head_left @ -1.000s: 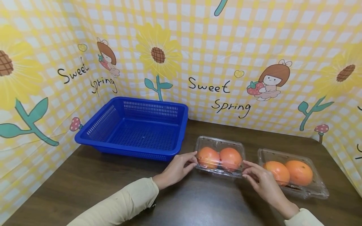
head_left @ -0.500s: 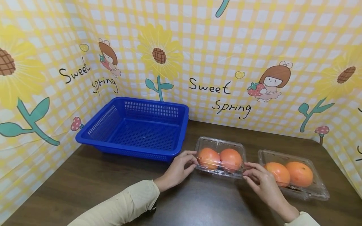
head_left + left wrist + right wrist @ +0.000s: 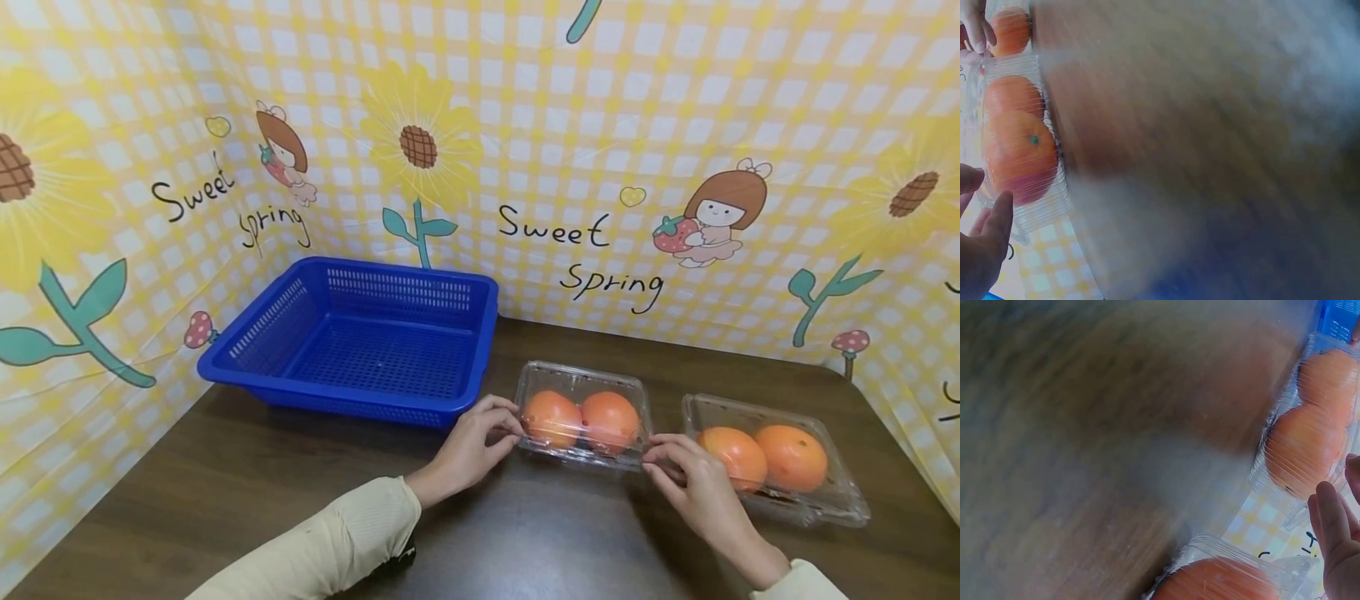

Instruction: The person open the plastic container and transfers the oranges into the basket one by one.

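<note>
A clear plastic clamshell box point(image 3: 583, 377) with two orange fruits point(image 3: 611, 421) inside sits on the table, its lid down. At its left end, my left hand point(image 3: 468, 446) pinches the rim between bent fingers and thumb. My right hand point(image 3: 701, 492) holds the right end the same way, with fingertips at the corner of the rim. In the left wrist view, the left thumb and a finger point(image 3: 999, 215) meet the box's end below the fruit with a green stem mark. The right wrist view shows the right fingertips point(image 3: 1327, 495) at the opposite end.
A second clear box point(image 3: 847, 496) with two orange fruits point(image 3: 792, 457) stands just right of my right hand. An empty blue plastic basket point(image 3: 345, 398) is at the back left of the dark wood table point(image 3: 540, 550). A checked cloth point(image 3: 555, 158) hangs behind.
Both hands stay at the ends of the box, with only slight finger shifts. The box, the second box and the basket have not moved.
</note>
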